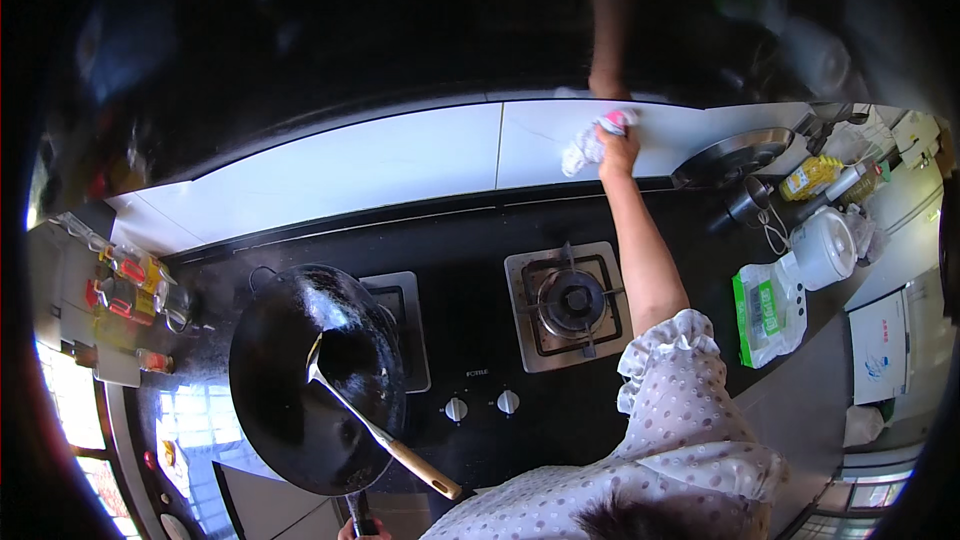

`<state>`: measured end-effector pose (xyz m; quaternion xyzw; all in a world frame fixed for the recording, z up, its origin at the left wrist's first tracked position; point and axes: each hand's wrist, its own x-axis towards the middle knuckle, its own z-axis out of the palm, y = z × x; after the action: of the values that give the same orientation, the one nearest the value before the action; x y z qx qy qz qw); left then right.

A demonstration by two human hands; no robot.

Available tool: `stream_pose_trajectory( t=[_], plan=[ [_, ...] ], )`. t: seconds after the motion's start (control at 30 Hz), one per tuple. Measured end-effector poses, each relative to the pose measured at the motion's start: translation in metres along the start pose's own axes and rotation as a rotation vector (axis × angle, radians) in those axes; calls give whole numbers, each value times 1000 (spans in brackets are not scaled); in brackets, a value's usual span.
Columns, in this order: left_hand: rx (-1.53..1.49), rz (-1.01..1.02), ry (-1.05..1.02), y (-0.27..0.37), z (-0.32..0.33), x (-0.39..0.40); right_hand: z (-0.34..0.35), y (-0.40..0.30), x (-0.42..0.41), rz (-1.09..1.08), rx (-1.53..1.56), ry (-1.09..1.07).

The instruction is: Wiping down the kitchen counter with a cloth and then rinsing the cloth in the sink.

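My right hand (618, 150) grips a crumpled white-and-pink cloth (589, 144) against the white tiled wall (420, 150) behind the stove. At the bottom edge, my left hand (364, 529) is partly visible around the handle of a black wok (277, 390); most of that hand is cut off. The wok sits over the left side of the gas hob (469, 330), covering much of the left burner. A metal spatula with a wooden handle (424, 469) rests in the wok, its handle over the rim. Under my right forearm's left side, the right burner (576, 300) is bare.
A large round lid (735, 157) leans on the wall at right, near a metal cup (748, 199), a white lidded container (823, 246) and a green-and-white plastic package (769, 311). Bottles and jars (131, 285) stand at far left. A dark glossy surface overhangs the wall.
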<state>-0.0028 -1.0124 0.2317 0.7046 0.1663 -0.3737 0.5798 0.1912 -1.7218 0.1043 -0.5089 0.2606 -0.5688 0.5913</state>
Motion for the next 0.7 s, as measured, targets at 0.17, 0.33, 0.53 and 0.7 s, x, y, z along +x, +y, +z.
stream_pose_trajectory(
  t=[0.17, 0.33, 0.53, 0.7],
  plan=[
    [-168, 1, -7, 0, 33, 17, -104, 16, 56, 140, -131, 286],
    [-282, -34, -9, -3, 41, 15, -106, -3, 62, 292, -594, 504],
    [-197, -43, -9, 2, 53, 33, -22, 7, 3, 66, -438, 486],
    [-205, -8, -22, 9, 62, 38, 94, 34, -91, 36, -341, 304]
  ],
)
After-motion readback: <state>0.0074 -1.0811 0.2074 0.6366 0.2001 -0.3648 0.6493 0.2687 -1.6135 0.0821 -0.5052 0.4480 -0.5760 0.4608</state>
